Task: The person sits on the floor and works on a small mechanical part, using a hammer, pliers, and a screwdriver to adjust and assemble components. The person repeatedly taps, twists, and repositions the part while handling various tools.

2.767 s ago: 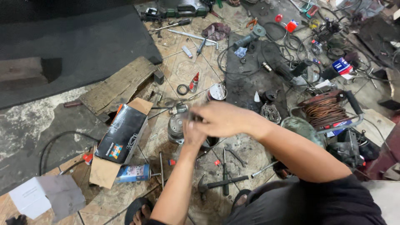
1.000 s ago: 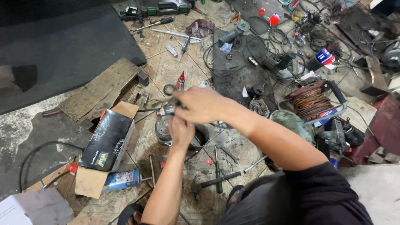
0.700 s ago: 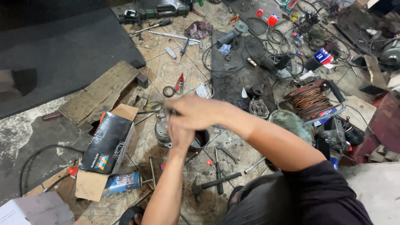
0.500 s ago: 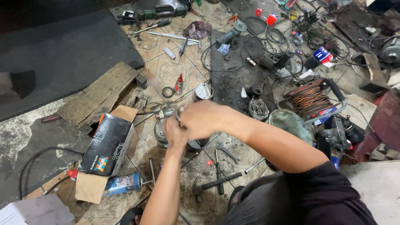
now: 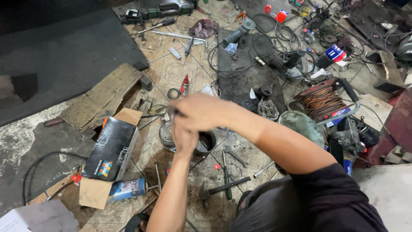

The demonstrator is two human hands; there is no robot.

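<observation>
1. Two hands meet over one part, low in the middle of the tiled floor (image 5: 171, 73). Nearest me, the left hand (image 5: 184, 139) comes up from below, forearm straight, fingers curled against the top rim of a round metal housing (image 5: 205, 144). How tightly it is closed I cannot tell; the frame is smeared there.
2. Just above, the right hand (image 5: 201, 112) is closed into a fist around something thin and dark that pokes out at its left edge. What that is I cannot tell. The fist sits directly over the left hand, touching or nearly so.
3. The housing stands upright on the floor beneath both hands, its dark open bore showing just right of the left wrist and its grey flank just left of it.
4. Judgement on doing this well: the lower hand should pin the housing so it cannot spin or tip, and the upper hand should stay square over the centre rather than lean.
5. Near: a hammer (image 5: 223, 187) and a screwdriver (image 5: 226, 176) lie in front of the housing; a spray can (image 5: 127, 189) and a black carton (image 5: 112, 148) to the left.
6. Far: a copper wire coil (image 5: 322, 101) right, a wooden plank (image 5: 103, 96) left, an angle grinder (image 5: 238, 33) beyond.
</observation>
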